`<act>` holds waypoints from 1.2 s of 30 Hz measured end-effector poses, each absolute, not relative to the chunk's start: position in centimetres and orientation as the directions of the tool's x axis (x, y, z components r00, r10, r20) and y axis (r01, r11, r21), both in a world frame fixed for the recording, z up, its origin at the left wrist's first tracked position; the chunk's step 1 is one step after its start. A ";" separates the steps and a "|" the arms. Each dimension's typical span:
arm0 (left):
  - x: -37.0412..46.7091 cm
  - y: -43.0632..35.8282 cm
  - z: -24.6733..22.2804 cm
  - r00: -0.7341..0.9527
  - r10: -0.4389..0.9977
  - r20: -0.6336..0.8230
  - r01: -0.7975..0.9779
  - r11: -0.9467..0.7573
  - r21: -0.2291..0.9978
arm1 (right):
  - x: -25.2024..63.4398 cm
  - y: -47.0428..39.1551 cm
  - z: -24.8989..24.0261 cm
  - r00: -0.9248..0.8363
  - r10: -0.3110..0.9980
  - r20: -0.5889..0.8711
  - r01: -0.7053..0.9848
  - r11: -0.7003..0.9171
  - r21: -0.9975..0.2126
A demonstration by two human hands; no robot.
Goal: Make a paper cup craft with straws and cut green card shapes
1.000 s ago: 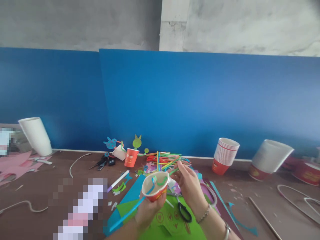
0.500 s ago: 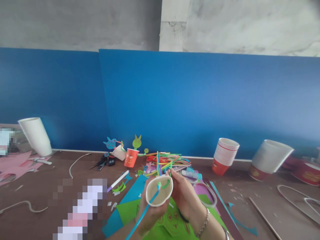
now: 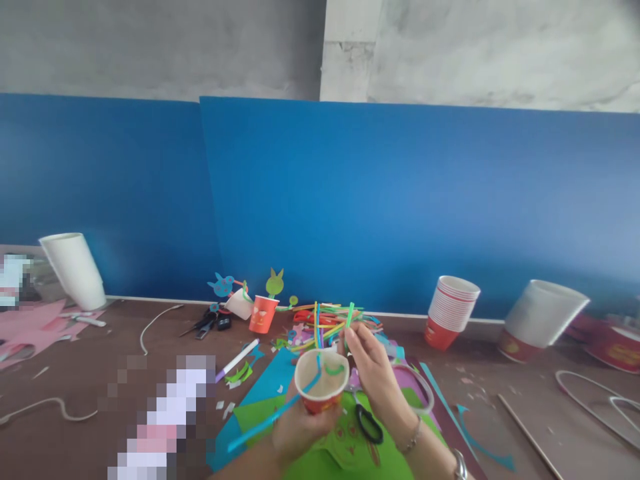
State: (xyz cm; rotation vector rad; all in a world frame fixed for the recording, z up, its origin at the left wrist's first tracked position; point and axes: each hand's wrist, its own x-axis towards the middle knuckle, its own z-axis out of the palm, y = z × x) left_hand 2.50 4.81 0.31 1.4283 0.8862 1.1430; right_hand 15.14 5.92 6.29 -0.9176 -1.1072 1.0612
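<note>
My left hand (image 3: 305, 430) is wrapped round a red paper cup (image 3: 323, 405), its open mouth tilted toward me. A bent blue straw (image 3: 265, 427) runs from inside the cup out past its left side. Inside the cup a curved green piece (image 3: 334, 369) shows at the right wall. My right hand (image 3: 369, 353) pinches a green straw (image 3: 351, 313) just beyond the cup's right rim; whether this straw joins the piece inside is hidden. Below the right hand, black-handled scissors (image 3: 369, 423) lie on green paper (image 3: 335, 460) with a drawn animal face.
Behind the hands lies a pile of colourful straws (image 3: 325, 320). Decorated cups (image 3: 263, 315) stand left of it, near a white marker (image 3: 240, 358). A stack of cups (image 3: 453, 303), a roll of tape (image 3: 425, 393) and a thin stick (image 3: 527, 433) are on the right.
My right hand has moved up along the green straw, which shows more length above the fingers. The cup has turned more upright, and the blue straw has swung to the left. The scissors have come into view.
</note>
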 end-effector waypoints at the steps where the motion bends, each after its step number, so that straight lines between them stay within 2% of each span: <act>1: 2.3 4.8 0.1 0.274 0.945 0.179 -0.066 -0.167 0.984 | 15.2 5.8 6.4 0.066 0.978 0.199 -0.194 0.208 -0.959; 4: 1.9 5.1 -0.6 0.261 0.948 0.179 -0.119 -0.153 0.981 | 15.2 5.6 6.7 0.008 0.995 0.096 -0.212 0.095 -0.973; 6: 1.8 5.4 -0.8 0.221 0.953 0.210 -0.176 -0.173 0.969 | 15.0 5.5 6.6 0.030 0.996 0.087 -0.225 0.092 -0.970; 9: 1.8 5.7 -0.3 0.081 0.947 0.310 -0.295 -0.274 0.915 | 14.8 5.8 6.3 0.131 0.989 0.066 -0.326 0.106 -0.940; 12: 1.7 5.5 1.1 -0.087 0.942 0.324 -0.299 -0.335 0.894 | 14.8 6.2 5.9 0.215 0.976 0.013 -0.383 0.097 -0.919; 17: 1.5 5.7 2.6 -0.198 0.942 0.272 -0.234 -0.315 0.920 | 14.6 6.1 5.2 0.244 0.960 0.136 -0.270 0.202 -0.941; 22: 1.5 7.3 2.3 -0.069 0.981 0.183 -0.300 -0.196 0.933 | 14.9 5.6 5.6 0.206 0.931 0.301 -0.196 0.341 -0.919; 24: 1.2 8.0 2.5 0.033 0.984 0.173 -0.219 -0.162 0.962 | 15.3 5.7 5.6 0.182 0.930 0.321 -0.198 0.354 -0.914; 26: 0.5 8.8 3.1 0.177 0.974 0.143 -0.086 -0.130 0.988 | 15.7 6.0 5.2 0.176 0.948 0.264 -0.206 0.297 -0.932; 29: -0.5 10.2 4.3 0.445 0.895 -0.015 0.143 -0.054 0.988 | 16.2 6.6 4.3 0.192 0.968 0.163 -0.236 0.207 -0.949; 30: -0.8 10.7 4.8 0.458 0.889 -0.031 0.159 -0.048 0.986 | 16.2 6.7 4.1 0.213 0.966 0.146 -0.251 0.199 -0.947; 31: -0.9 11.1 5.1 0.400 0.916 0.006 0.120 -0.060 0.991 | 16.2 6.8 3.9 0.242 0.960 0.138 -0.266 0.202 -0.943; 34: -0.3 11.7 5.8 0.114 0.987 0.110 -0.130 -0.094 0.987 | 16.0 6.9 4.1 0.269 0.946 0.182 -0.270 0.256 -0.928; 35: 0.2 11.7 5.9 0.103 0.989 0.105 -0.197 -0.083 0.977 | 15.9 6.8 4.3 0.248 0.944 0.218 -0.258 0.281 -0.924; 36: 0.6 11.7 6.0 0.159 0.985 0.067 -0.210 -0.033 0.977 | 15.8 6.7 4.4 0.217 0.942 0.256 -0.242 0.306 -0.921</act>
